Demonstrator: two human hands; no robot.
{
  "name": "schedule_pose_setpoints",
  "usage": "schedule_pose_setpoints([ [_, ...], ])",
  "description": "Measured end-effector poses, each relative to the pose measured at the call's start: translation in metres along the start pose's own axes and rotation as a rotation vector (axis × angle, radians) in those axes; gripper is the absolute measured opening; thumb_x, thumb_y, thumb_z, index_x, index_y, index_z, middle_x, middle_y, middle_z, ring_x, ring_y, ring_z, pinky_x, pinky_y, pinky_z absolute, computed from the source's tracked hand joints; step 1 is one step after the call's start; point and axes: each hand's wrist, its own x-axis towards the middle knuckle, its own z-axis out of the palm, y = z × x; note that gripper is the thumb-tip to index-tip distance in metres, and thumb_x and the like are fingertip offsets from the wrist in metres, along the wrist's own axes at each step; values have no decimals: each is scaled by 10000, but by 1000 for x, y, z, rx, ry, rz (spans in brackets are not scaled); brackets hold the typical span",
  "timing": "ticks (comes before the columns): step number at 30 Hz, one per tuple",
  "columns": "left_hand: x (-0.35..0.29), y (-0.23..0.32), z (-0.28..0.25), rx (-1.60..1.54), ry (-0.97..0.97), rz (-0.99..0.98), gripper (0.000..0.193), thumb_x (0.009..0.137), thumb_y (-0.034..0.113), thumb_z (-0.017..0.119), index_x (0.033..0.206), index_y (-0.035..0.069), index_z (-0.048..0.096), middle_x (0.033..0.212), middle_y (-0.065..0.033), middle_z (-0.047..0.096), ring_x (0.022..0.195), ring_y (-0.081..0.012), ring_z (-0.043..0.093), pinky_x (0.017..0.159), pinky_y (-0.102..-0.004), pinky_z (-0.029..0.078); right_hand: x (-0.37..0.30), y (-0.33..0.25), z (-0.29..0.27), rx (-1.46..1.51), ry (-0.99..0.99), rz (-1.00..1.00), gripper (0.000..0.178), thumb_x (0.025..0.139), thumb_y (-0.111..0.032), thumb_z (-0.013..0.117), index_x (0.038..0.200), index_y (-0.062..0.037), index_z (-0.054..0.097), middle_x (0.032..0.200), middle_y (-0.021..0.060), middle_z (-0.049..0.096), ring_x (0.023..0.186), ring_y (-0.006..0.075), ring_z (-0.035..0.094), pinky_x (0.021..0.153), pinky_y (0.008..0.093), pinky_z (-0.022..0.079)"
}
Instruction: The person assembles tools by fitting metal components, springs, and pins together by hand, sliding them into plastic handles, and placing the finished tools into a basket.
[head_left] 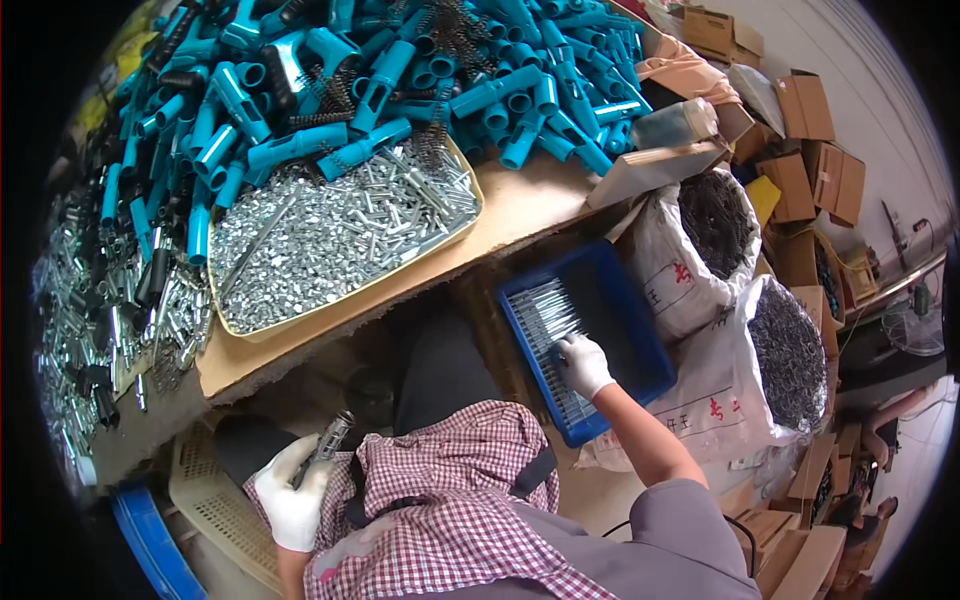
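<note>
My left hand (292, 492), in a white glove, is closed around a short dark metal cylinder (336, 436) with a knurled-looking end, held above my lap. To the right, my right hand (583, 366), also white-gloved, reaches into a blue plastic crate (655, 365). Its fingers curl down over a row of slim silver metal rods (540, 312) lying side by side along the crate's left part. Whatever is between those fingertips is hidden.
A shallow tray (345, 250) of small silver parts sits on the wooden bench (225, 372). Teal tool housings (380, 90) pile up behind it. White sacks (745, 385) of dark metal parts stand right of the crate. A beige plastic basket (215, 500) is below left.
</note>
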Motion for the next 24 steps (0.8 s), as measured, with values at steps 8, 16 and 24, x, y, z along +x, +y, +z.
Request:
schedule_pose_setpoints([
  [8,1,16,-19,117,34,158,275,795,110,758,1039,-15,735,994,-171,747,880,-259,731,817,-344,561,20,-3,5,-186,-264,19,200,740,-245,726,877,-99,714,924,161,649,925,354,644,784,486,525],
  [16,-3,5,-30,137,11,279,334,861,248,764,1130,54,726,1036,-158,740,922,-290,730,831,-352,565,24,29,14,-364,-526,-91,299,729,-346,768,945,-138,769,830,154,724,746,325,695,707,428,565],
  [24,-17,-6,-40,-114,1,47,379,899,203,746,1215,3,683,1113,-129,741,1005,-154,706,912,-287,539,86,-90,-81,980,-120,10,200,872,45,643,1062,-18,650,885,32,640,752,122,618,662,268,531],
])
